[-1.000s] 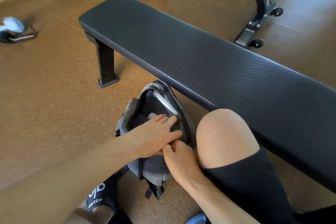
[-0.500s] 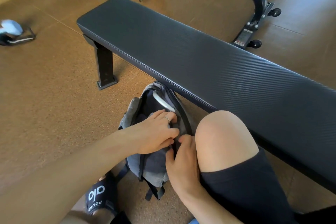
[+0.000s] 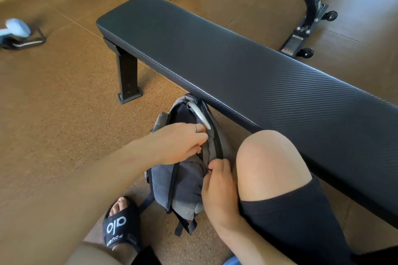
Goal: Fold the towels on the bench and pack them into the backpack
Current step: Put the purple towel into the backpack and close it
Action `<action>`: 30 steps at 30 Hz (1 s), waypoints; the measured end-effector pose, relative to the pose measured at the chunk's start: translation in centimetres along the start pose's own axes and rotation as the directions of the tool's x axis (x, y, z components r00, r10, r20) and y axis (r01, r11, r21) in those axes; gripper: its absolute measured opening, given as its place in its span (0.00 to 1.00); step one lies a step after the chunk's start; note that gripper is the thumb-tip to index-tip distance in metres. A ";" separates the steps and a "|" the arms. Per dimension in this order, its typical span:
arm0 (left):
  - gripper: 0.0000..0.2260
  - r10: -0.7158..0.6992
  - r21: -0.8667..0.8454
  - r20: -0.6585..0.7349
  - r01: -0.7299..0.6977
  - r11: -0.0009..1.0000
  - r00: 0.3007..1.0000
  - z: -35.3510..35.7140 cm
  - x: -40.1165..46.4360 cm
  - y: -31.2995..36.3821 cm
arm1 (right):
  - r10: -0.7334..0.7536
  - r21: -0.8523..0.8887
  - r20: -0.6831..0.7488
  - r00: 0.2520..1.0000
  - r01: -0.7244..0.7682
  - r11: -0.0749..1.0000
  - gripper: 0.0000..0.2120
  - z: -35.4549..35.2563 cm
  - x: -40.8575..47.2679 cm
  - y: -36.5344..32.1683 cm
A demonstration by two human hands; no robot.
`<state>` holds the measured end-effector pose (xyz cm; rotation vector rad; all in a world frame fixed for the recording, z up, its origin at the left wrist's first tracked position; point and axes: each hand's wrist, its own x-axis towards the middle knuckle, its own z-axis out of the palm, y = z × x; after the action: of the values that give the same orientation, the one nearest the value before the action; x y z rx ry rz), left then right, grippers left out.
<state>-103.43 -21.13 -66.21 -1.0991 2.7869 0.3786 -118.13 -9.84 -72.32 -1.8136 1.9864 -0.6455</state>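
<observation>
On the floor by the surface (image 3: pixel 237 54), our left hand (image 3: pixel 183 144) and right hand (image 3: pixel 219 187) pinch the backpack (image 3: pixel 185 178) to zip it next.

A black slide sandal (image 3: pixel 120 230) with white lettering is sitting on the brown cork-like floor (image 3: pixel 53 114), below and left of the hands. A pale blue dumbbell (image 3: pixel 15 30) is lying on a black stand (image 3: pixel 28 42) far to their upper left. Black wheeled gym equipment (image 3: pixel 310 4) is standing well beyond them, upper right.
</observation>
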 end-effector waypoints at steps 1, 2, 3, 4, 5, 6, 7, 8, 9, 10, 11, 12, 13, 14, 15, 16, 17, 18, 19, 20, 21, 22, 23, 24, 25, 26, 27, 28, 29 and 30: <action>0.06 -0.005 -0.037 0.019 0.006 0.999 1.000 -0.1 0.1 0.3 | 0.017 0.054 -0.011 1.000 -0.016 0.998 0.07 0.0 0.1 0.0; 0.06 -0.001 -0.067 0.037 0.003 0.998 0.999 -0.1 0.2 0.6 | 0.021 0.105 -0.029 0.999 -0.018 0.994 0.08 -0.2 0.2 0.0; 0.05 0.012 -0.087 0.049 -0.007 0.996 0.999 0.0 0.4 1.0 | 0.011 0.132 -0.042 0.999 -0.005 0.991 0.10 -0.5 0.4 -0.2; 0.03 0.021 -0.101 0.063 -0.015 0.995 0.998 0.0 0.6 1.2 | -0.013 0.124 -0.049 0.999 0.019 0.992 0.13 -0.8 0.6 -0.4; 0.02 0.020 -0.109 0.077 -0.011 0.994 0.997 0.0 0.7 1.3 | -0.040 0.103 -0.049 0.998 0.045 0.994 0.16 -0.9 0.9 -0.6; 0.03 0.008 -0.115 0.091 0.002 0.993 0.996 -0.1 0.7 1.3 | -0.045 0.101 -0.035 0.998 0.048 0.994 0.17 -1.0 1.2 -0.9; 0.05 -0.006 -0.116 0.102 0.018 0.993 0.995 -0.3 0.8 1.2 | -0.033 0.118 -0.002 0.999 0.033 0.992 0.16 -1.0 1.5 -1.1; 0.07 -0.021 -0.105 0.109 0.032 0.994 0.994 -0.5 0.8 1.1 | -0.018 0.138 0.037 0.999 0.013 0.990 0.15 -1.1 1.8 -1.3; 0.09 -0.037 -0.078 0.116 0.046 0.996 0.993 -0.6 0.9 1.0 | 0.000 0.145 0.076 0.997 -0.011 0.989 0.13 -1.0 2.0 -1.4; 0.10 -0.048 -0.037 0.123 0.053 0.998 0.991 -0.8 1.1 1.1 | 0.018 0.133 0.107 0.994 -0.033 0.991 0.11 -1.1 2.2 -1.6; 0.10 -0.049 0.012 0.124 0.048 0.999 0.991 -0.8 1.3 1.3 | 0.031 0.121 0.122 0.992 -0.046 0.992 0.10 -1.1 2.4 -1.6; 0.10 -0.043 0.056 0.124 0.036 0.998 0.991 -0.9 1.5 1.5 | 0.044 0.119 0.122 0.992 -0.059 0.991 0.09 -1.1 2.5 -1.6; 0.09 -0.033 0.082 0.121 0.023 0.996 0.992 -0.9 1.7 1.6 | 0.054 0.116 0.115 0.992 -0.067 0.991 0.09 -1.0 2.6 -1.5; 0.09 -0.024 0.087 0.112 0.014 0.996 0.993 -0.9 1.8 1.6 | 0.057 0.109 0.104 0.993 -0.069 0.992 0.08 -1.0 2.6 -1.4; 0.09 -0.016 0.074 0.093 0.009 0.997 0.996 -1.0 1.8 1.5 | 0.056 0.096 0.093 0.994 -0.065 0.993 0.07 -1.0 2.5 -1.4; 0.09 -0.017 0.054 0.077 0.013 0.998 0.997 -1.1 1.8 1.2 | 0.049 0.079 0.085 0.995 -0.056 0.995 0.06 -0.9 2.4 -1.3; 0.09 -0.025 0.037 0.067 0.022 0.999 0.997 -1.1 1.7 0.9 | 0.039 0.063 0.081 0.996 -0.044 0.997 0.06 -0.8 2.3 -1.3; 0.09 -0.035 0.029 0.064 0.033 0.999 0.997 -1.1 1.7 0.6 | 0.029 0.050 0.082 0.996 -0.033 0.998 0.05 -0.8 2.3 -1.3; 0.09 -0.046 0.020 0.061 0.045 0.999 0.997 -1.1 1.7 0.4 | 0.021 0.037 0.085 0.996 -0.024 0.999 0.05 -0.8 2.3 -1.3; 0.08 -0.058 0.011 0.059 0.057 0.998 0.997 -1.1 1.7 0.2 | 0.018 0.025 0.089 0.996 -0.021 0.999 0.04 -0.9 2.3 -1.4; 0.07 -0.067 -0.006 0.054 0.068 0.998 0.996 -1.2 1.7 0.1 | 0.021 0.011 0.090 0.996 -0.022 1.000 0.04 -0.9 2.4 -1.4; 0.06 -0.080 -0.021 0.052 0.081 0.996 0.995 -1.2 1.7 -0.1 | 0.026 -0.004 0.090 0.996 -0.026 1.000 0.04 -1.1 2.4 -1.5; 0.05 -0.096 -0.031 0.050 0.098 0.995 0.994 -1.4 1.6 -0.4 | 0.031 -0.017 0.090 0.995 -0.029 0.999 0.04 -1.2 2.4 -1.5; 0.05 -0.120 -0.036 0.055 0.122 0.992 0.991 -1.6 1.5 -0.7 | 0.029 -0.024 0.090 0.996 -0.027 0.999 0.04 -1.3 2.3 -1.5; 0.06 -0.142 -0.046 0.055 0.144 0.988 0.988 -1.8 1.4 -0.9 | 0.024 -0.023 0.089 0.996 -0.022 0.999 0.04 -1.5 2.1 -1.5; 0.08 -0.162 -0.055 0.057 0.166 0.985 0.985 -2.0 1.3 -1.2 | 0.017 -0.018 0.087 0.996 -0.016 1.000 0.04 -1.7 2.0 -1.5; 0.11 -0.178 -0.069 0.054 0.181 0.981 0.983 -2.3 1.2 -1.4 | 0.013 -0.012 0.085 0.996 -0.012 1.000 0.05 -1.8 1.9 -1.4; 0.12 -0.196 -0.081 0.055 0.200 0.976 0.979 -2.6 1.2 -1.6 | 0.012 -0.008 0.085 0.996 -0.012 1.000 0.06 -1.9 1.8 -1.4; 0.12 -0.209 -0.095 0.054 0.214 0.972 0.976 -2.8 1.1 -1.7 | 0.013 -0.003 0.085 0.996 -0.013 1.000 0.06 -2.0 1.7 -1.4; 0.10 -0.222 -0.103 0.057 0.227 0.968 0.973 -3.0 1.0 -1.9 | 0.017 0.004 0.091 0.996 -0.017 1.000 0.07 -2.1 1.7 -1.4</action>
<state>-102.95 -23.93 -63.90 -1.3944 2.5919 0.5267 -118.36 -11.46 -69.74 -1.7892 1.9372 -0.5516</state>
